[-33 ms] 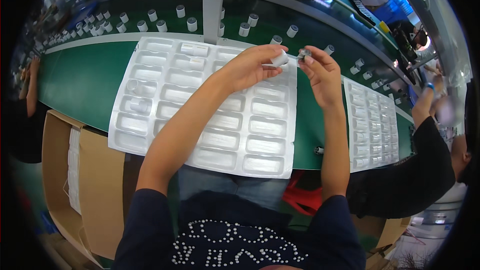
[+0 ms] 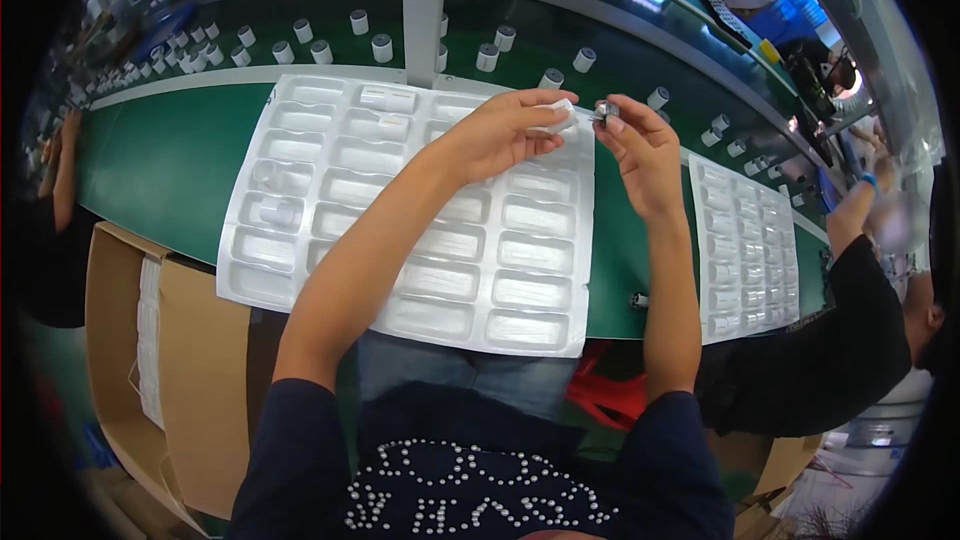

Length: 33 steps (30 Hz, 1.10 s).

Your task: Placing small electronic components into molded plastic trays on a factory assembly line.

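Observation:
My left hand pinches a small white cylinder above the far right part of a white moulded tray. Just to its right, my right hand grips a small dark, shiny part between thumb and fingers. The two pieces are close together but apart. Most of the tray's shallow compartments hold nothing. White pieces lie in the far middle compartments, and white cylinders in the left column. My left forearm hides part of the tray.
Several white cylinders with dark tops stand along the green surface behind. A second, filled tray lies at right beside a co-worker's arm. A small dark part sits near the table edge. An open cardboard box stands at lower left.
The white cylinder has turned slightly in my left fingers. The dark part in my right hand has turned a little too. The co-worker's arm at right has shifted slightly.

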Each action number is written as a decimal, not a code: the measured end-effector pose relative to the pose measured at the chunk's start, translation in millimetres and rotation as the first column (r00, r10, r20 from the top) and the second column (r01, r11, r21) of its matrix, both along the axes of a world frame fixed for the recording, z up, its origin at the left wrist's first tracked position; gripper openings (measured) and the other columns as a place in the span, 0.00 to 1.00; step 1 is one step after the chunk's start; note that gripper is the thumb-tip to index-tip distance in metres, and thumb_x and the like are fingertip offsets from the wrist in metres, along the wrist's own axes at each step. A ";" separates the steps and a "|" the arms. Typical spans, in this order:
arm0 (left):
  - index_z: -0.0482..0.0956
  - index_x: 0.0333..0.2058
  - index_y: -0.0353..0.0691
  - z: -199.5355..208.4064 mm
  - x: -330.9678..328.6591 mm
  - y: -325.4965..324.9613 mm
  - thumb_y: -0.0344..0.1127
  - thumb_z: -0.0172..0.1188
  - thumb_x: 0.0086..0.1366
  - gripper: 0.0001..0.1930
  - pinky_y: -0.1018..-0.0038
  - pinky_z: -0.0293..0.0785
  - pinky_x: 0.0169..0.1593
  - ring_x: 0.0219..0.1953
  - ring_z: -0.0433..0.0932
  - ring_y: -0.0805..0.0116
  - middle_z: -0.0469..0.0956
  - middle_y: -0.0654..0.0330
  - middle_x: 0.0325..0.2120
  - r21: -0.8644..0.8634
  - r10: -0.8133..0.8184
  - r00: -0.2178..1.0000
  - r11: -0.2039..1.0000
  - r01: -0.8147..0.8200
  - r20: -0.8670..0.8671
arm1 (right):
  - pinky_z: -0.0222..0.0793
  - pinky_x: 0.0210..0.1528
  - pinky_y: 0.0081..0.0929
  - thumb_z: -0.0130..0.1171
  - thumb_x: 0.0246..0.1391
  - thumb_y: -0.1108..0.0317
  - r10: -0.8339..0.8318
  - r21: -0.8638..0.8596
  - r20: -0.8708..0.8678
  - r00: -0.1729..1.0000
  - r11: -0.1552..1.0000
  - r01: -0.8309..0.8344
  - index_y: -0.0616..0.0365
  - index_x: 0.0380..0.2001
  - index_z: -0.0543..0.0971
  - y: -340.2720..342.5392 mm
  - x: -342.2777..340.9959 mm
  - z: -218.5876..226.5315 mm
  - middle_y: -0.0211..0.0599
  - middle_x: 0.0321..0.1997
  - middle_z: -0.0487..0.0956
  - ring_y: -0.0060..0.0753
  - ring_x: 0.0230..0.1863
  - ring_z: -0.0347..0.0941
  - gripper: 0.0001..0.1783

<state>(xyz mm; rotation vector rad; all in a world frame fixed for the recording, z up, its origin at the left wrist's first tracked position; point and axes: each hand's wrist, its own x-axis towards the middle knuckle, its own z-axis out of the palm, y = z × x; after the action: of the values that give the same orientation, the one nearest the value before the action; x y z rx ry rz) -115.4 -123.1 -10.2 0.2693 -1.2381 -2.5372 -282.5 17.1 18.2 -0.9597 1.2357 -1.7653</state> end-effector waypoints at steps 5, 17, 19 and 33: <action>0.71 0.51 0.40 7.6 -3.4 3.9 0.35 0.62 0.65 0.18 0.79 0.76 0.39 0.32 0.76 0.74 0.80 0.52 0.40 -0.042 -0.048 0.999 0.998 0.049 0.023 | 0.73 0.52 0.28 0.63 0.49 0.83 -0.169 -0.149 -0.279 0.945 0.980 0.131 0.65 0.50 0.75 11.7 -2.9 -7.0 0.43 0.49 0.79 0.33 0.49 0.76 0.22; 0.74 0.52 0.36 1.9 -4.5 7.0 0.40 0.55 0.70 0.17 0.78 0.77 0.41 0.33 0.77 0.73 0.79 0.56 0.38 -0.131 -0.080 0.997 0.988 0.080 0.011 | 0.74 0.54 0.29 0.68 0.45 0.83 -0.157 -0.137 -0.556 0.816 0.986 0.097 0.67 0.48 0.77 17.7 13.2 -6.4 0.45 0.48 0.80 0.34 0.48 0.78 0.23; 0.75 0.51 0.36 1.4 -1.5 3.7 0.41 0.57 0.69 0.17 0.78 0.77 0.41 0.32 0.77 0.74 0.79 0.58 0.36 -0.186 -0.070 0.996 0.979 0.080 0.060 | 0.74 0.53 0.29 0.69 0.44 0.82 -0.154 -0.109 -0.637 0.755 0.988 0.110 0.66 0.47 0.77 16.7 15.2 -7.7 0.44 0.48 0.80 0.34 0.47 0.78 0.23; 0.79 0.41 0.33 -4.3 -11.1 27.7 0.54 0.64 0.61 0.26 0.83 0.72 0.31 0.25 0.76 0.77 0.79 0.61 0.27 -0.577 -0.024 0.944 0.786 0.220 0.328 | 0.74 0.41 0.23 0.71 0.36 0.76 -0.208 -0.175 -0.939 0.272 0.974 0.141 0.61 0.40 0.80 21.0 19.1 -7.9 0.39 0.35 0.82 0.32 0.35 0.80 0.22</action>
<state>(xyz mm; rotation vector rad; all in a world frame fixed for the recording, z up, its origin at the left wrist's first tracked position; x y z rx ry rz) -126.5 -95.4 -14.6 0.4460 -2.1803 -2.0793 -263.5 38.1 10.3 -2.1961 2.0849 -1.2623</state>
